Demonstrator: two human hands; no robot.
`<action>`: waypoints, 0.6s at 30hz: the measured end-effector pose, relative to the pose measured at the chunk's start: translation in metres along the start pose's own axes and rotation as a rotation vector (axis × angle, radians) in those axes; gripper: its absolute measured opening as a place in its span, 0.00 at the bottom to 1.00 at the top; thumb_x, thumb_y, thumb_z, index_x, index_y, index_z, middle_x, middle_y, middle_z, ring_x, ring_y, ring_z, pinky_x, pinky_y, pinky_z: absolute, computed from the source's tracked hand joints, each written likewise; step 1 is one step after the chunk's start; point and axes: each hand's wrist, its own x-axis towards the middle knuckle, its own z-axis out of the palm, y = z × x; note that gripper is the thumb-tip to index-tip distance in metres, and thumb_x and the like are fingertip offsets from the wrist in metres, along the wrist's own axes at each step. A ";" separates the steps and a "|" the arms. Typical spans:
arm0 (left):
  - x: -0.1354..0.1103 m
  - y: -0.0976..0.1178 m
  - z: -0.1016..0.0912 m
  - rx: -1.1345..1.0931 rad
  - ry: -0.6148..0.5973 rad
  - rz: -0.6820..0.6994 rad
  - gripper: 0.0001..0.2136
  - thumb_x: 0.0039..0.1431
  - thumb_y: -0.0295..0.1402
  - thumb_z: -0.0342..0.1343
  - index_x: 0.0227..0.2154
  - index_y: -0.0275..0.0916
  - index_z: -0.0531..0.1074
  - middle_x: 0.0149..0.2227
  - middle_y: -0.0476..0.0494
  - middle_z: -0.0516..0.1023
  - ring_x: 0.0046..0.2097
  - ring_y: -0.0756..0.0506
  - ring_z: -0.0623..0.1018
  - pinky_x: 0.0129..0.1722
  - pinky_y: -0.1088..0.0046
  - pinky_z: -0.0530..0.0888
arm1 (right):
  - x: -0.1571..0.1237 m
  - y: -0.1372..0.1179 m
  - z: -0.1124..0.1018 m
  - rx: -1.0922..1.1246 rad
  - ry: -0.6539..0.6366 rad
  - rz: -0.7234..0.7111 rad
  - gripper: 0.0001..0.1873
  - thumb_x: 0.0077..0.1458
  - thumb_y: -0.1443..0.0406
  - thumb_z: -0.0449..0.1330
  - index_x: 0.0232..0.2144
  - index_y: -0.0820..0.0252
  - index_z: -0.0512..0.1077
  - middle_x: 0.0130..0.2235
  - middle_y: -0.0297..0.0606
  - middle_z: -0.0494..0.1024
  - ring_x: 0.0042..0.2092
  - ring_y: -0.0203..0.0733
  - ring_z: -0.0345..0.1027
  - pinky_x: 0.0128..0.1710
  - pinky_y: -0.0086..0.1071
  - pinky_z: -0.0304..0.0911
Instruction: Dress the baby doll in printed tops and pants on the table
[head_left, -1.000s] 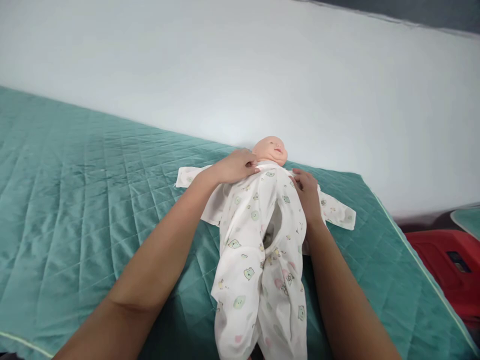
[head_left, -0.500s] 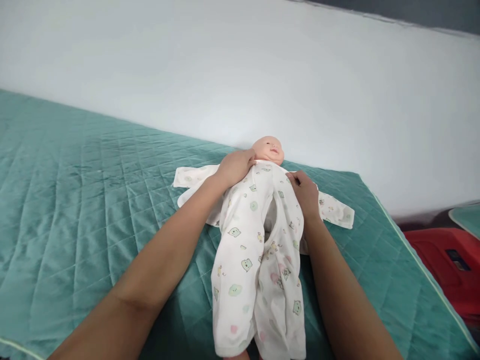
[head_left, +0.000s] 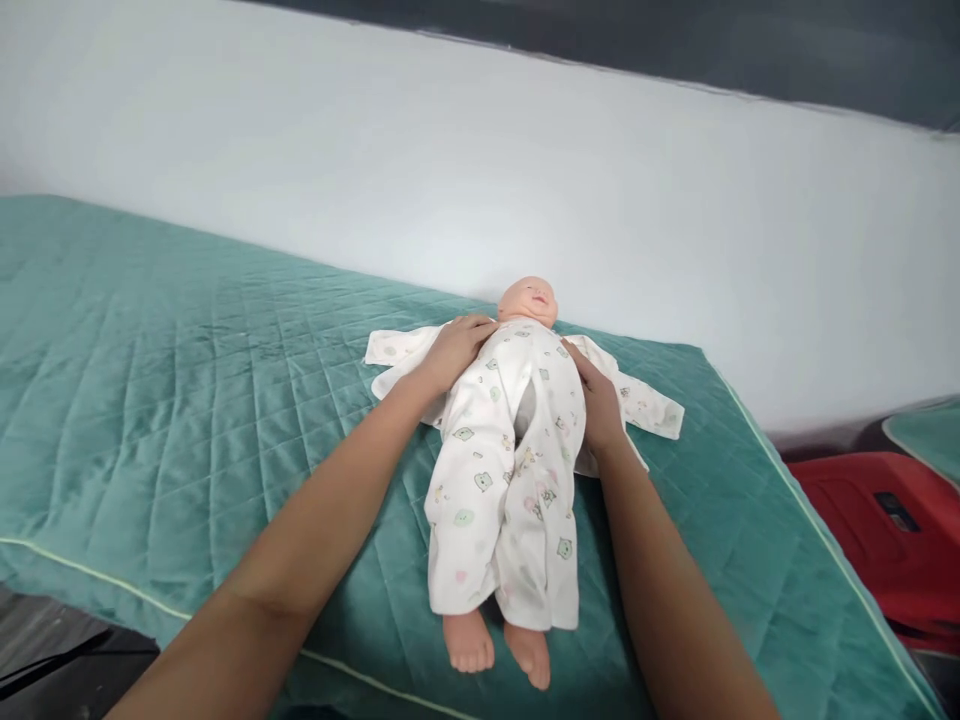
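A baby doll (head_left: 528, 300) lies on its back with its head toward the wall and its bare feet (head_left: 469, 642) toward me. White printed open-crotch trousers (head_left: 465, 500) cover its legs and reach up over its chest. A matching white top (head_left: 652, 405) spreads out at both sides, its sleeves stretched outward. My left hand (head_left: 461, 350) lies with extended fingers on the doll's upper side, near the trousers' top edge. Against the opposite side rests my right hand (head_left: 598, 400), fingers straight along the cloth; its thumb is partly hidden.
The doll lies on a green quilted cover (head_left: 187, 400) with pale piping along its edges. Behind it stands a white wall (head_left: 375, 170) with a dark band above. A red plastic object (head_left: 877, 530) is beyond the right edge. Dark floor shows at lower left.
My fingers have loosened from the trouser cloth near the chest and now lie straighter along the doll's sides. The view has shifted, bringing the doll's feet and the near edge into sight.
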 end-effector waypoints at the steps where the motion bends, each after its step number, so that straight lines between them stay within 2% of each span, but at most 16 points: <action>1: -0.007 0.000 0.000 0.017 0.004 -0.006 0.20 0.69 0.32 0.43 0.59 0.41 0.72 0.59 0.39 0.74 0.58 0.40 0.71 0.61 0.58 0.65 | -0.005 0.000 -0.001 0.015 -0.002 0.017 0.27 0.60 0.58 0.57 0.61 0.46 0.71 0.65 0.31 0.70 0.68 0.50 0.60 0.68 0.48 0.52; 6: -0.043 0.001 0.002 0.101 0.037 -0.012 0.23 0.67 0.34 0.48 0.64 0.38 0.64 0.66 0.36 0.66 0.66 0.39 0.64 0.66 0.57 0.60 | -0.029 0.001 0.000 0.045 0.062 0.088 0.25 0.58 0.59 0.58 0.58 0.50 0.74 0.61 0.34 0.76 0.64 0.50 0.66 0.66 0.48 0.56; 9: -0.054 0.006 0.003 0.112 0.062 -0.024 0.20 0.66 0.32 0.47 0.60 0.36 0.67 0.62 0.35 0.69 0.63 0.40 0.66 0.66 0.60 0.62 | -0.034 0.004 0.002 0.045 0.194 0.151 0.22 0.56 0.60 0.57 0.51 0.56 0.78 0.54 0.40 0.80 0.57 0.50 0.72 0.61 0.48 0.62; 11: -0.055 0.010 0.002 0.119 0.059 -0.041 0.17 0.66 0.30 0.47 0.55 0.37 0.70 0.57 0.36 0.71 0.59 0.39 0.68 0.63 0.59 0.65 | -0.031 0.005 0.002 0.043 0.238 0.206 0.20 0.54 0.61 0.58 0.48 0.59 0.78 0.50 0.43 0.83 0.53 0.50 0.75 0.57 0.47 0.66; 15: -0.051 0.022 -0.001 0.091 0.078 -0.104 0.13 0.64 0.30 0.50 0.48 0.37 0.72 0.50 0.35 0.74 0.54 0.36 0.70 0.58 0.55 0.69 | -0.020 -0.001 -0.002 -0.089 0.134 0.257 0.18 0.49 0.61 0.60 0.42 0.61 0.80 0.47 0.46 0.84 0.50 0.54 0.75 0.54 0.47 0.67; 18: -0.049 0.029 -0.001 -0.093 0.126 -0.207 0.14 0.62 0.29 0.51 0.50 0.36 0.70 0.48 0.35 0.76 0.52 0.36 0.73 0.57 0.55 0.69 | -0.016 -0.006 -0.005 -0.040 0.071 0.292 0.17 0.49 0.61 0.62 0.40 0.60 0.81 0.47 0.44 0.84 0.51 0.56 0.75 0.54 0.47 0.67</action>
